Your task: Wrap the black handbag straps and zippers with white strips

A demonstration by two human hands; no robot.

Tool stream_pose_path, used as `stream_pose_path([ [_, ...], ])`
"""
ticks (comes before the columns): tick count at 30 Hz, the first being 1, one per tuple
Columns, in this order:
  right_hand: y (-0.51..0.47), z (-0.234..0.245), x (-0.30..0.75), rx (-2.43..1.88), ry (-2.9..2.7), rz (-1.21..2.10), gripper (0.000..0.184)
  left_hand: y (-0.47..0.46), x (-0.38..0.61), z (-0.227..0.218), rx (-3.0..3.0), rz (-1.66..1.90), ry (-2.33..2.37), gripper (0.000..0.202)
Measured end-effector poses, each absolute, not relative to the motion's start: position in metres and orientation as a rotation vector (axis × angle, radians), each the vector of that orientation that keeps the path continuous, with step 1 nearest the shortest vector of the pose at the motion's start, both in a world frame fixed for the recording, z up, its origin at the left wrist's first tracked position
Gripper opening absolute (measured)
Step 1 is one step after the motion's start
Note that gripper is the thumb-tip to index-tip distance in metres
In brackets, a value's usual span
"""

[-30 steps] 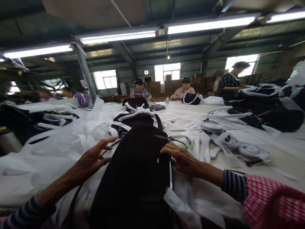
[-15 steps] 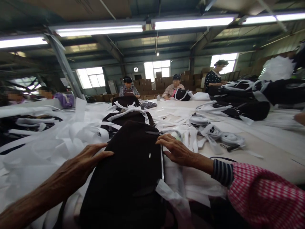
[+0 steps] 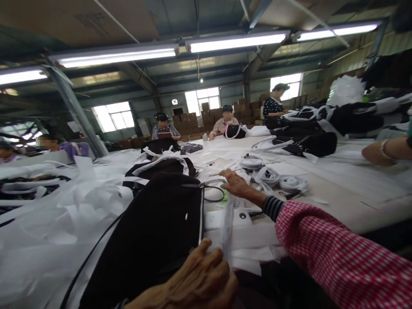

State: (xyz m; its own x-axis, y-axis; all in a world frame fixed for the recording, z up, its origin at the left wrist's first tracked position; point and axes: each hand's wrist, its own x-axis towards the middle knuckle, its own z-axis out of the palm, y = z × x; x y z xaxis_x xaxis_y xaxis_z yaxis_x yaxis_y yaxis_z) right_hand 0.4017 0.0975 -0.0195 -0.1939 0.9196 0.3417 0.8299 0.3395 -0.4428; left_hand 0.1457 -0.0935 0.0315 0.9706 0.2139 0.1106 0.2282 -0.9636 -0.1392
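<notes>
Steadying the matte, soft-looking black bag (image 3: 154, 223), slanting front-centre at the pale table (image 3: 341, 201), likely works best with its zip (image 3: 201, 214) straight, left hand (image 3: 202, 274) curled beside it (can't tell what's gripped), right hand (image 3: 236, 184) loosely spread, nothing visibly held, near the thin looped cord (image 3: 214, 201).

You get light from tube lights (image 3: 238, 42) above tabletop (image 3: 347, 189) and glaring windows (image 3: 203, 99) beyond its far edge. Ceiling (image 3: 180, 19) dim. Black bag (image 3: 148, 219) shows little detail; deep shadow below tabletop's near edge. Wide-angle distortion stretches your checked sleeve (image 3: 337, 249), leaves outer picture edges soft.
</notes>
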Motion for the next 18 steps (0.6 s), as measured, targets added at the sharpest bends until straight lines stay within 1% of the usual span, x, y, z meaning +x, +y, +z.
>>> stream_pose_path([
  [2, 0.103, -0.017, 0.405, -1.510, -2.012, 0.285, 0.048, -0.093, 0.150, 0.029, -2.990, -0.126, -0.383, 0.022],
  [4, 0.108, -0.014, 0.411, -1.499, -1.950, 0.410, 0.046, -0.084, 0.150, 0.038, -3.070, -0.262, -0.611, 0.010],
  [5, 0.110, -0.013, 0.414, -1.490, -1.912, 0.490, 0.043, -0.076, 0.147, 0.046, -3.104, -0.394, -0.825, 0.016],
  [7, 0.112, -0.011, 0.420, -1.459, -1.819, 0.658, 0.038, -0.054, 0.136, 0.062, -3.043, -0.837, -1.385, 0.037],
  [8, 0.111, -0.011, 0.422, -1.438, -1.768, 0.732, 0.036, -0.041, 0.125, 0.069, -2.916, -1.107, -1.688, 0.042],
  [10, 0.108, -0.011, 0.425, -1.397, -1.670, 0.846, 0.034, -0.017, 0.094, 0.076, -2.443, -1.670, -2.127, 0.043],
  [11, 0.105, -0.011, 0.425, -1.380, -1.631, 0.886, 0.033, -0.008, 0.074, 0.076, -2.220, -1.786, -2.261, 0.042],
  [12, 0.102, -0.012, 0.424, -1.363, -1.606, 0.931, 0.031, -0.002, 0.053, 0.074, -2.100, -1.705, -2.343, 0.044],
  [13, 0.098, -0.013, 0.422, -1.340, -1.599, 0.987, 0.028, 0.002, 0.033, 0.071, -2.055, -1.475, -2.314, 0.050],
  [14, 0.093, -0.014, 0.419, -1.313, -1.612, 1.053, 0.025, 0.002, 0.016, 0.067, -2.049, -1.147, -2.192, 0.052],
  [15, 0.089, -0.014, 0.414, -1.285, -1.646, 1.121, 0.023, 0.001, 0.002, 0.064, -2.086, -0.903, -1.990, 0.048],
  [17, 0.082, -0.013, 0.401, -1.267, -1.785, 1.168, 0.017, -0.006, -0.010, 0.062, -2.145, -0.550, -1.597, 0.044],
  [18, 0.080, -0.012, 0.393, -1.288, -1.886, 1.109, 0.016, -0.009, -0.007, 0.063, -2.154, -0.454, -1.434, 0.046],
])
